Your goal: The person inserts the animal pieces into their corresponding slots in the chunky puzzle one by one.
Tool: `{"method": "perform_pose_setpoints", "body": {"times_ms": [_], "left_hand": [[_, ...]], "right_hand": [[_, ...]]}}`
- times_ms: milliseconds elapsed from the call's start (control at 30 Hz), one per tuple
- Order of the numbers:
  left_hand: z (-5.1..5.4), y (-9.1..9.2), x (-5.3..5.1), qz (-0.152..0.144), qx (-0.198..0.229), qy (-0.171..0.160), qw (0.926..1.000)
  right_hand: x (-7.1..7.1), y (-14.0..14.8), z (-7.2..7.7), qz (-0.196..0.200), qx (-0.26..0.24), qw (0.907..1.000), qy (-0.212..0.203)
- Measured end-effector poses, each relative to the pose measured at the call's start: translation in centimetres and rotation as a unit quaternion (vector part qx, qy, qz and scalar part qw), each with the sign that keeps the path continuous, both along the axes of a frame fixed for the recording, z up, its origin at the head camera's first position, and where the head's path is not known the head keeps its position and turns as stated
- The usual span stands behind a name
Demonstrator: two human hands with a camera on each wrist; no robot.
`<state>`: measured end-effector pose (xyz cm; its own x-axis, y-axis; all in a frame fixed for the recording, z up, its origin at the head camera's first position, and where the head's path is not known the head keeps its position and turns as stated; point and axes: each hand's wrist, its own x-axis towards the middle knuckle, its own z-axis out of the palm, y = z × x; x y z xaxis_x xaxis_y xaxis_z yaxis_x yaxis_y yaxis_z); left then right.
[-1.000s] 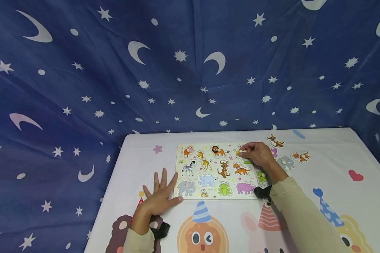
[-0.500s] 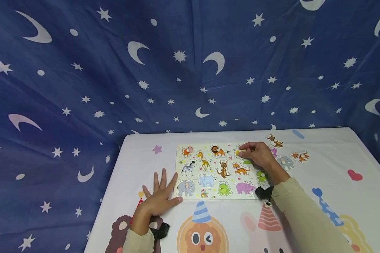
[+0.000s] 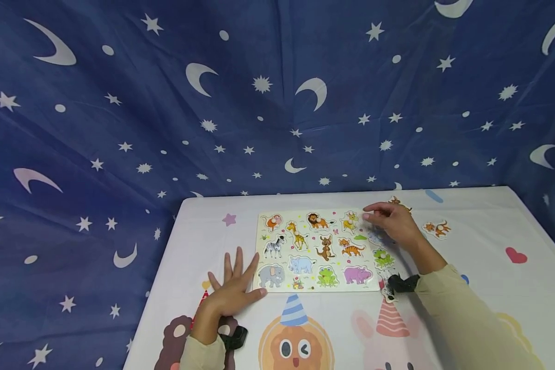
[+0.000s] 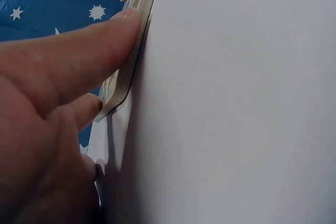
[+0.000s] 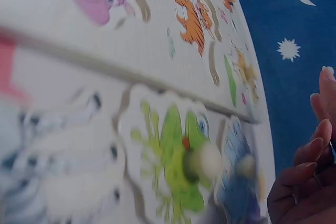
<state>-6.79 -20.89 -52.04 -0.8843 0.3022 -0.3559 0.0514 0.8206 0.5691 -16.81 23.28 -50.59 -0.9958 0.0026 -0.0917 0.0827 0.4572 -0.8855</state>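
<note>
A wooden animal puzzle board (image 3: pixel 338 289) lies flat on the table. My left hand (image 3: pixel 231 295) rests at its lower left with fingers spread; in the left wrist view the thumb (image 4: pixel 100 51) touches the board's edge. At the board's top right corner, a yellow animal piece (image 3: pixel 350 222) sits in its slot. Just right of that piece my right hand (image 3: pixel 395 226) hovers with fingers loosely bent and nothing visible in them. Below this hand, a knobbed frog piece (image 5: pixel 173 150) lies beside the board, next to a zebra piece (image 5: pixel 58 161) and a blue piece (image 5: pixel 233 166).
A tiger piece (image 3: pixel 437 229) lies to the right of my right hand. A kangaroo piece (image 3: pixel 400 204) is partly hidden behind that hand. The white tablecloth (image 3: pixel 203 226) has printed cartoon figures, and a dark blue curtain (image 3: pixel 268 103) with moons and stars hangs behind.
My right hand has let go of the yellow animal piece and moved right, off the board. That piece is now uncovered. The left hand has stayed put.
</note>
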Motion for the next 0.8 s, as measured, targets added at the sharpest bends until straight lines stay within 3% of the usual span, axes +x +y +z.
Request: {"method": "perform_pose_setpoints", "body": {"times_ms": [200,533,800], "left_hand": [[0.0,0.0,0.0,0.006,-0.001,-0.002,1.0],[0.1,-0.2,0.0,0.004,-0.004,0.002,1.0],[-0.3,-0.2,-0.2,-0.001,-0.004,-0.001,1.0]], "right_hand": [[1.0,2.0,0.0,-0.016,0.005,0.9999,0.001],[2.7,5.8,0.8,-0.067,0.069,0.9954,-0.002],[4.0,7.8,0.4,-0.077,0.114,0.9902,-0.027]]}}
